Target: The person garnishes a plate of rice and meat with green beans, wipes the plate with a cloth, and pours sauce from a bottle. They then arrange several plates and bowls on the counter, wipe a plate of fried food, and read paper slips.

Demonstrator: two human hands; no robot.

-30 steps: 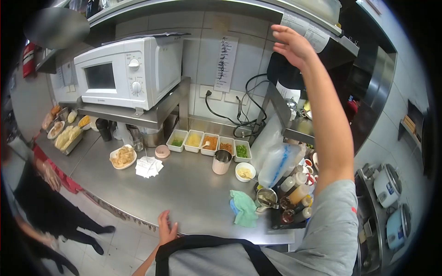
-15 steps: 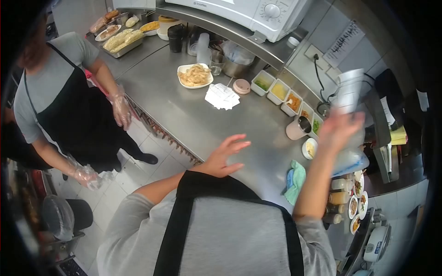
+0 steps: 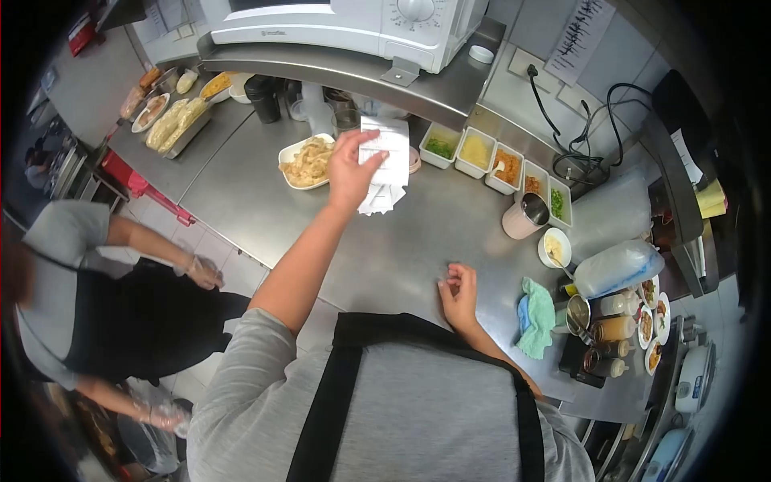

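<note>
Left hand (image 3: 349, 169) has a narrow pinch on a paper slip (image 3: 387, 149), thumb and fingers closed on its left edge. Most of the slip sticks out free to the right of the fingers. It hangs just above the pile of slips (image 3: 377, 197) on the steel counter (image 3: 385, 257), with the fried-food plate (image 3: 303, 161) just beside on the left. My read: pinch light and near the edge so the print isn't covered, and keep the paper off the greasy plate and the pink lid (image 3: 414, 159). Right hand (image 3: 459, 291) is empty, fingers loosely curled, tips on the counter near its edge, well apart from the slip
</note>
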